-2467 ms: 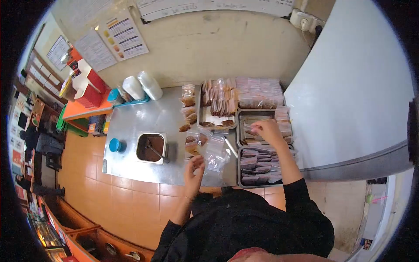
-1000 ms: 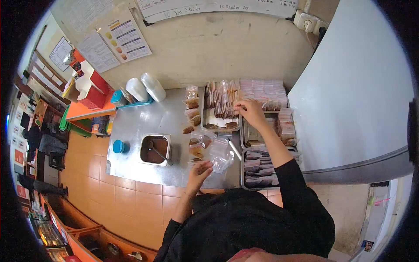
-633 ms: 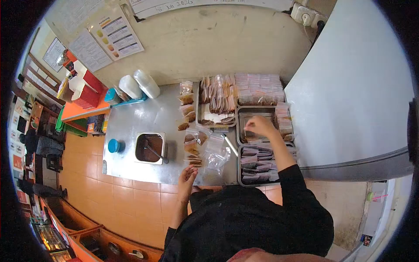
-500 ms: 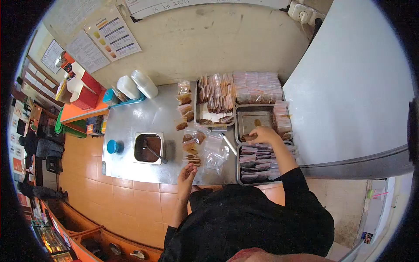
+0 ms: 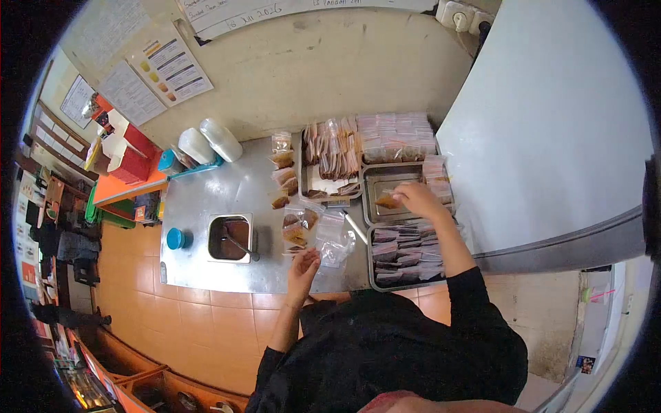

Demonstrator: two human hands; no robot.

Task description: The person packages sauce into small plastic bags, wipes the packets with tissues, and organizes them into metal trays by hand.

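Observation:
My right hand (image 5: 416, 199) pinches a small plastic bag with brown contents (image 5: 387, 200) over the middle metal tray (image 5: 379, 175). Packed bags stand at that tray's right side. Close to the front edge of the steel table (image 5: 189, 272), my left hand (image 5: 303, 267) has its fingers curled together beside a group of filled bags (image 5: 294, 234); whether it holds anything is too small to tell. Clear plastic bags (image 5: 332, 241) lie just right of it. A front tray of dark bags (image 5: 406, 251) and a back tray of upright bags (image 5: 332, 148) flank the middle tray.
A metal container of brown contents (image 5: 229, 239) with a spoon sits left of the bags, near a blue-lidded jar (image 5: 176, 239). A white marker (image 5: 356, 226) lies by the trays. Stacked clear containers (image 5: 220, 140) stand at the back left. A large pale panel (image 5: 544, 138) rises on the right.
My right hand has lifted from low in the middle tray and now shows a filled bag in its fingers. My left hand has shifted slightly right and up. The camera view has moved a little.

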